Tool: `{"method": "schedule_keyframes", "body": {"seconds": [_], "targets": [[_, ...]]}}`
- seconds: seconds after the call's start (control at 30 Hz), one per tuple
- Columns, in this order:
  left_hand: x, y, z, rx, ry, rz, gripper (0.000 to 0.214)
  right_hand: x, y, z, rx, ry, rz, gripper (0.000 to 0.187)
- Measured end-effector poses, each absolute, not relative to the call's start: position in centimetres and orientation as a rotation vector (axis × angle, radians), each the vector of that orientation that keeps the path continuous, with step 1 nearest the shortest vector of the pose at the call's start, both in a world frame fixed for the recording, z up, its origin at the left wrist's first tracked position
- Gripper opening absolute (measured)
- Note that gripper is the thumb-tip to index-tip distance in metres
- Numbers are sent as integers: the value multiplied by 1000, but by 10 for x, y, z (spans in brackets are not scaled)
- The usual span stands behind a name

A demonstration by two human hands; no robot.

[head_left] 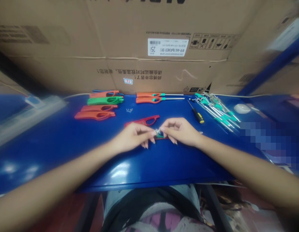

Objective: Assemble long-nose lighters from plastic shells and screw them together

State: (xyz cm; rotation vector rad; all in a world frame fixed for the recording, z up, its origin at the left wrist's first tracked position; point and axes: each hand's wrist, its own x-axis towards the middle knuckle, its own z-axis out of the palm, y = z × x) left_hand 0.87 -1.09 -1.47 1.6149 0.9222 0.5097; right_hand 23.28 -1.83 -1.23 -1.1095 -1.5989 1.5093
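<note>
My left hand [132,137] and my right hand [179,130] meet over the middle of the blue table. Thumb and forefinger of each are closed on a small silvery part [157,132], mostly hidden by the fingertips, so its exact kind does not show. Just below it, partly covered by my fingers, lies a red shell with a green piece [160,136]. A red lighter handle shell [142,121] rests behind my left hand. To the right of my right hand is a black and yellow screwdriver [197,115].
Several orange and green lighter handles [97,114] lie at the left. Two orange lighters with metal tubes [149,100] sit at the back. Several metal tubes with teal collars [218,111] are piled right, near a white rounded object [242,109]. A cardboard wall [79,42] stands behind.
</note>
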Motion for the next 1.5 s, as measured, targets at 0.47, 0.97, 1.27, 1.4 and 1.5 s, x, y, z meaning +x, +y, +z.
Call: {"method": "schedule_keyframes", "body": {"seconds": [0.47, 0.97, 1.27, 1.4, 1.5], "targets": [[-16, -4, 1, 1959, 1013, 397, 32, 238, -15, -11, -1115, -1707, 1475, 42], [-18, -1, 1, 2292, 1001, 406, 23, 243, -15, -14, -1128, -1781, 1490, 35], [-19, -5, 10, 2371, 927, 360, 20, 243, -15, -13, -1119, -1810, 1490, 31], [-18, -5, 7, 2385, 940, 358, 19, 243, -16, -14, -1136, -1837, 1469, 33], [-17, -5, 5, 2385, 970, 359, 17, 244, -18, -17, -1129, -1953, 1304, 29]]}}
